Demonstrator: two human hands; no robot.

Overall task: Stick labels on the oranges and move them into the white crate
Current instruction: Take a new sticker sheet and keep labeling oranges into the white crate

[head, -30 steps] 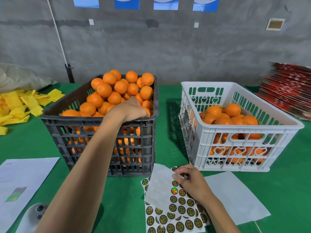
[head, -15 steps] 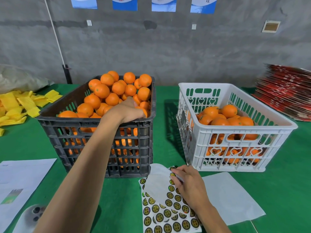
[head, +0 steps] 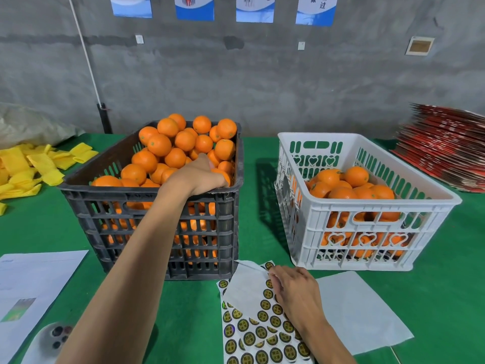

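- Table (head: pixel 446 298) covered in green cloth; two crates side by side on it, well apart from each other.
- Dark crate (head: pixel 147 227) on the left, heaped above its rim with oranges (head: pixel 168 148).
- Left hand (head: pixel 198 177) reaches over the near rim of the dark crate at its right end; fingers curl down around one orange (head: pixel 225 177) at the near right corner of the heap. Only a sliver of that fruit shows past the knuckles.
- White crate (head: pixel 367 232) on the right, partly filled with oranges (head: pixel 354 187); the pile sits below the rim. Labels on these fruits cannot be made out.
- Label sheet (head: pixel 262 334) lies flat on the cloth, near side, just in front of the gap between the crates; rows of round dark-and-gold stickers on it.
- Right hand (head: pixel 299 292) rests on the label sheet, fingertips (head: pixel 274 278) bent and pinching at a sticker near the sheet's far edge. A white backing flap (head: pixel 246 287) is folded over just left of the fingers.
- Plain white sheet (head: pixel 367 316) lies to the right of the label sheet, partly under the right forearm.
- Printed paper (head: pixel 31 282) at the near left edge; a white device with dark round spots (head: pixel 49 340) just near of it.
- Yellow foam sleeves (head: pixel 34 164) scattered at far left; a stack of red flat cartons (head: pixel 446 145) at far right.
- Grey wall (head: pixel 262 82) behind, blue-and-white posters along the top.
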